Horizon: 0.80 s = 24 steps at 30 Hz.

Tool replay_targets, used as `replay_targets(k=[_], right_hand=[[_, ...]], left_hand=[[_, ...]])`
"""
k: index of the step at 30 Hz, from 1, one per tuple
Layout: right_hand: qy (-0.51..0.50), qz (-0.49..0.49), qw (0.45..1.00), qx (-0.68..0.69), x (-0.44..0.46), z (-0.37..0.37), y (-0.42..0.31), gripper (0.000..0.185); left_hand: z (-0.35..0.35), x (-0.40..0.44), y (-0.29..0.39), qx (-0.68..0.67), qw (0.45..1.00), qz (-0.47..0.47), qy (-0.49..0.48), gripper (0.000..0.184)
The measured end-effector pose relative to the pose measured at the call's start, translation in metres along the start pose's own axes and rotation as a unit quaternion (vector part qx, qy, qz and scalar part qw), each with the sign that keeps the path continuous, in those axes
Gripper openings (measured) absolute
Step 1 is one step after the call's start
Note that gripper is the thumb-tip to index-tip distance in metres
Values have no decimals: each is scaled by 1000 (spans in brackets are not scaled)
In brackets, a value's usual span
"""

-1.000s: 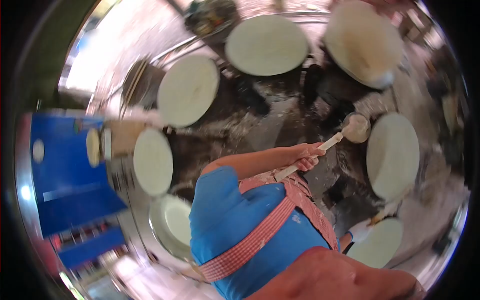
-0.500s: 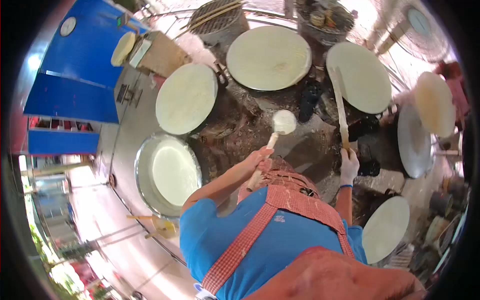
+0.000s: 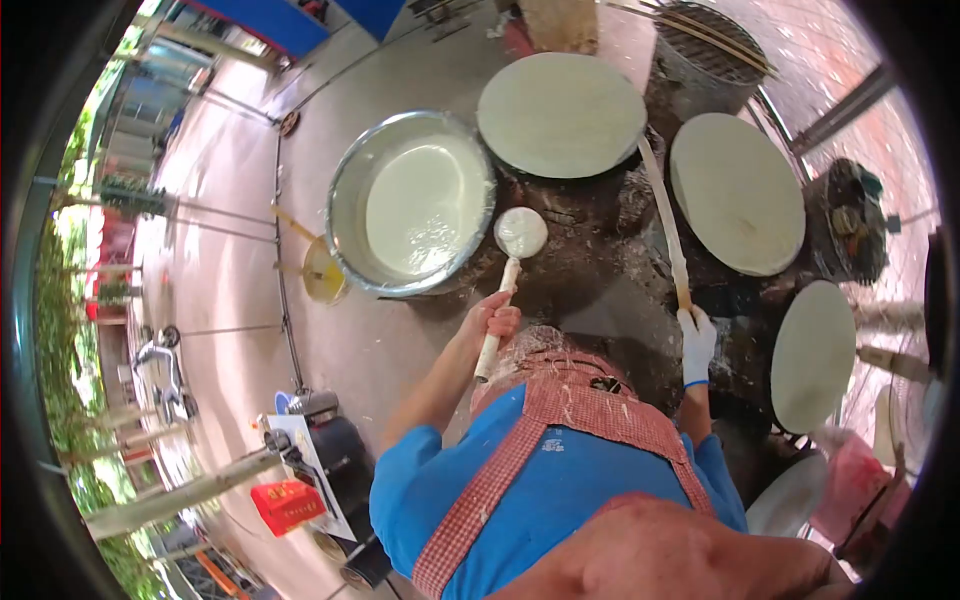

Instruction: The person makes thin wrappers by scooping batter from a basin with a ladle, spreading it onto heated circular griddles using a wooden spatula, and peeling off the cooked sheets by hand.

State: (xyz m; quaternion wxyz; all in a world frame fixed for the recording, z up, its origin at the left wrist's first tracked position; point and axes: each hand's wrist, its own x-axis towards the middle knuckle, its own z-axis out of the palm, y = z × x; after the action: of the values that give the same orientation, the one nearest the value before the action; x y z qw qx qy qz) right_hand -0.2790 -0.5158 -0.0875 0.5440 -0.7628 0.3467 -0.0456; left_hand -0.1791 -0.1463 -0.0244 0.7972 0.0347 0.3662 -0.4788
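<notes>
My left hand [image 3: 490, 322] is wrapped round the pale handle of a ladle [image 3: 521, 234], whose round bowl is coated white and sits just right of the big metal basin [image 3: 343, 245]. Pale liquid batter [image 3: 425, 208] fills the basin's lower part. In a white glove, my right hand [image 3: 697, 345] grips the end of a long, batter-smeared flat wooden spatula [image 3: 662, 205]. The spatula's far tip reaches the edge of a round griddle covered with pale batter [image 3: 562, 115]. Another batter-covered griddle [image 3: 738, 195] lies to the right of the spatula.
A third pale round griddle [image 3: 815, 357] stands farther right. Behind are a barrel with a grate and sticks [image 3: 712, 45] and a bin [image 3: 848, 222]. A yellow container [image 3: 323, 270] sits left of the basin. A red packet [image 3: 287, 505] lies on a stand at lower left.
My view and body have turned left, so the basin and griddles have shifted rightward in view. The ladle is now beside the basin. Both hands keep their hold.
</notes>
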Motion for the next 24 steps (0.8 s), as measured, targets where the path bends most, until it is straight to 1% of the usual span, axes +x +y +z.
replay_targets(k=[1, 2, 3, 4, 5, 6, 8, 9, 10, 12, 14, 15, 16, 18, 19, 20, 22, 23, 24], right_hand=[[-27, -61, 998, -20, 19, 9, -2, 29], [-53, -122, 990, -41, 32, 21, -17, 32], [-91, -87, 990, -69, 40, 33, -35, 32], [-125, -53, 986, -97, 45, 46, -64, 33], [-148, -104, 973, -147, 56, 62, -80, 35], [-170, -155, 954, -194, 66, 82, -96, 37], [-175, -235, 919, -265, 78, 126, -125, 40], [-199, -261, 902, -280, 80, 150, -143, 41], [-222, -282, 886, -294, 79, 176, -160, 42], [-263, -303, 830, -387, 73, 231, -195, 40], [-286, -321, 769, -473, 56, 287, -219, 34], [-285, -334, 717, -542, 38, 318, -229, 27], [-258, -368, 667, -594, 29, 349, -217, 22], [-291, -406, 612, -613, 2, 381, -223, 21], [-301, -421, 612, -598, -13, 374, -249, 22], [-311, -417, 603, -605, -14, 371, -244, 22], [-290, -322, 730, -529, -4, 357, -232, 27], [-289, -282, 722, -563, -2, 360, -206, 34], [-318, -285, 718, -549, -9, 360, -187, 37]], left_hand=[[-2, -14, 1, -28, 998, 48, -15, 30], [-11, -27, 8, -75, 995, 56, -38, 17], [-20, -38, 15, -63, 991, 88, -75, 11], [-25, -50, 22, -49, 985, 119, -112, 12], [-44, -57, 36, -42, 975, 143, -162, 27], [-51, -66, 47, -46, 974, 146, -167, 27], [-64, -86, 74, 110, 941, 265, -178, 46], [-70, -94, 93, 130, 937, 294, -138, 58], [-79, -101, 114, 128, 938, 294, -132, 58], [-99, -105, 163, 209, 921, 323, -62, 51], [-134, -91, 217, 229, 921, 314, 24, 35], [-154, -80, 246, 234, 917, 314, 81, 19], [-162, -77, 260, 225, 922, 305, 82, 19], [-178, -73, 282, 274, 899, 297, 171, 8], [-183, -67, 290, 296, 884, 294, 212, 4], [-190, -63, 292, 316, 867, 289, 254, 7], [-199, -56, 300, 369, 822, 277, 333, 19], [-203, -49, 305, 367, 825, 276, 329, 19], [-208, -40, 311, 254, 894, 202, 310, 22]])
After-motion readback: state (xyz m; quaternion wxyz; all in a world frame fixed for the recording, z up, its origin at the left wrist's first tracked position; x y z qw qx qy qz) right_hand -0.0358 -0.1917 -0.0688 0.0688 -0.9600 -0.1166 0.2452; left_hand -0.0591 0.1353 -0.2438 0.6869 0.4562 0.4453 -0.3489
